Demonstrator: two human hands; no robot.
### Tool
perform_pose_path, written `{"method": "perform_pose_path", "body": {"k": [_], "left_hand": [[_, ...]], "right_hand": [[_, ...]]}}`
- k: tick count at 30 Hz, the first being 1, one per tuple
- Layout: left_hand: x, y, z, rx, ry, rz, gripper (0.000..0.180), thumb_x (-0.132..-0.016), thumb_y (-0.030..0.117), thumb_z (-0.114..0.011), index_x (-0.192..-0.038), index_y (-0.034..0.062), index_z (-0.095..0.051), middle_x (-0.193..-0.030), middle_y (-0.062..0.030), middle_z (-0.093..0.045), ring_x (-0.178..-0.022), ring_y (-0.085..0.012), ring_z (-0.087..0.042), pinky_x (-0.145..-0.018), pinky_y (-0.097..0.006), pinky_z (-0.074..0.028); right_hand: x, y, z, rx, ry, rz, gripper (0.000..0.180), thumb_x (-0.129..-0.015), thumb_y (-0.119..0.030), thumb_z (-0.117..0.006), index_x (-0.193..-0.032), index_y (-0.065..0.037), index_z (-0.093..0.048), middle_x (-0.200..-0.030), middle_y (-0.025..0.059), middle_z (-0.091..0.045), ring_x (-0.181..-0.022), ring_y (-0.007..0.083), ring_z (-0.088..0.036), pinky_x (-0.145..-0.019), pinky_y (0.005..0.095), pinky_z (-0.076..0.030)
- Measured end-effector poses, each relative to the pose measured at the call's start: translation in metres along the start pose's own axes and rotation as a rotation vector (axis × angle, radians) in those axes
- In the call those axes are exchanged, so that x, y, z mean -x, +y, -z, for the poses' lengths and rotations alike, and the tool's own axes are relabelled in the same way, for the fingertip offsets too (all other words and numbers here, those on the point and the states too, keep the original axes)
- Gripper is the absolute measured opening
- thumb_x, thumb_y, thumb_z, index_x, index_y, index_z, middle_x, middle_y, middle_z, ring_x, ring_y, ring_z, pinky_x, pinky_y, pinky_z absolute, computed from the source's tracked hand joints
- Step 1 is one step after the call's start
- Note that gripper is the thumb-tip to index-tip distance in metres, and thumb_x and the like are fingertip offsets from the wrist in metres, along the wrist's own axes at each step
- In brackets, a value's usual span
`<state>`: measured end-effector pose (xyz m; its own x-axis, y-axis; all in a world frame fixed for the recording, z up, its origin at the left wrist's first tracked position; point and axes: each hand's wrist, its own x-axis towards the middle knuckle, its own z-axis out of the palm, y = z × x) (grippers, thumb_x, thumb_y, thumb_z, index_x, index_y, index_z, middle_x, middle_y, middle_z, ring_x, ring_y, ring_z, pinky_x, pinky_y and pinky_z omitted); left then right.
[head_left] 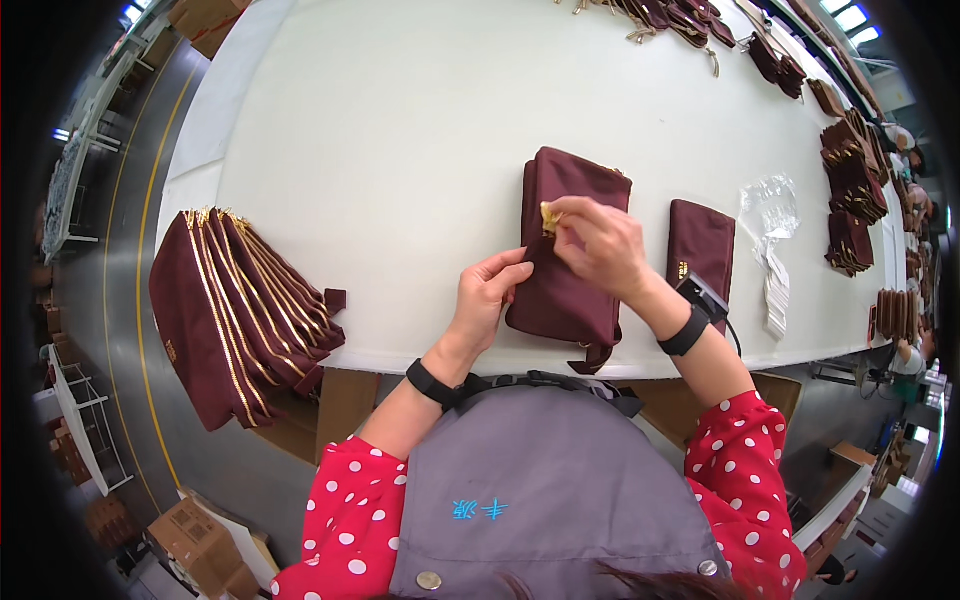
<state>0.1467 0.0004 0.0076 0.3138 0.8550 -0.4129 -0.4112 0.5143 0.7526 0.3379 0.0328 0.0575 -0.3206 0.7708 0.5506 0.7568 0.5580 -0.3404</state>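
My right hand (597,243) pinches the gold zipper pull (549,217); my left hand (487,297) presses the maroon pouch (565,290) flat. A hard tug could snag the zipper or slide the pouch off the surface's (400,150) near edge.

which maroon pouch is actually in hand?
The centre pouch: left hand pins it, right hand pinches its gold zipper pull. Others lie untouched.

Bare white table (400,120) is lying open ahead and left of both hands. A stack of maroon pouches (235,305) is blocking the left edge; a single pouch (700,240) and plastic wrap (770,205) are crowding the right.
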Motion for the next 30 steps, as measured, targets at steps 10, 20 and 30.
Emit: {"method": "perform_pose_path", "body": {"k": [10, 20, 30], "left_hand": [[-0.014, -0.040, -0.024, -0.233, -0.130, 0.000, 0.029, -0.094, 0.014, -0.066, -0.120, 0.0014, -0.062, -0.093, -0.0009, -0.066, -0.080, -0.0076, -0.063, -0.072, -0.025, -0.052], [-0.009, -0.030, -0.003, -0.583, 0.212, -0.149, 0.033, -0.086, 0.024, -0.075, -0.108, 0.0005, -0.066, -0.101, -0.0084, -0.070, -0.074, -0.0114, -0.063, -0.060, -0.023, -0.050], [-0.026, -0.031, -0.021, -0.481, 0.010, 0.072, 0.025, -0.087, 0.024, -0.075, -0.092, 0.0020, -0.063, -0.073, 0.0006, -0.062, -0.059, -0.0062, -0.055, -0.053, -0.021, -0.045]], "right_hand": [[-0.025, 0.048, 0.067, -0.012, 0.302, -0.261, 0.004, -0.077, -0.002, -0.070, -0.081, -0.002, -0.070, -0.114, 0.0105, -0.067, -0.086, 0.0178, -0.070, -0.075, 0.0292, -0.057], [0.013, 0.007, -0.023, -0.021, -0.044, 0.017, 0.006, -0.075, -0.003, -0.067, -0.076, -0.004, -0.061, -0.103, 0.0017, -0.065, -0.066, 0.0187, -0.065, -0.058, 0.0313, -0.054], [0.034, 0.008, -0.030, -0.307, 0.070, -0.430, 0.006, -0.083, 0.001, -0.066, -0.082, 0.003, -0.060, -0.111, 0.0097, -0.066, -0.075, 0.0168, -0.072, -0.065, 0.0284, -0.060]]}}
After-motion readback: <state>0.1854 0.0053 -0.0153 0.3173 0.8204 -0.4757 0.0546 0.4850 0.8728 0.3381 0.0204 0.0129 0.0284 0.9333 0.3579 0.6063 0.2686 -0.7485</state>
